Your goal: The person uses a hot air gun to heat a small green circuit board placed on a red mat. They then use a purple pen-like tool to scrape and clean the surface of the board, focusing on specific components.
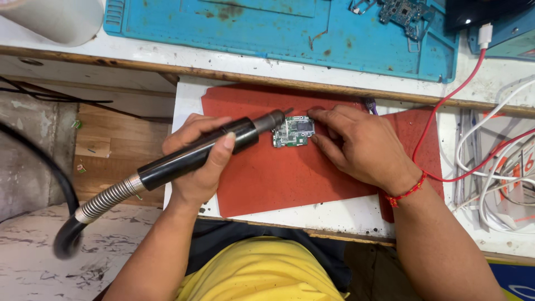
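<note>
Careful: your left hand [195,161] grips the black hot-air handpiece [206,149] with its nozzle just beside the small circuit board [293,131] on the red mat [267,178], so your right hand's [356,145] bare pinning fingertips [315,114] could get scorched.

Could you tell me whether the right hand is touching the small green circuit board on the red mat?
Touching: in the head view, the right hand has fingertips pressed on the circuit board edge.
</note>
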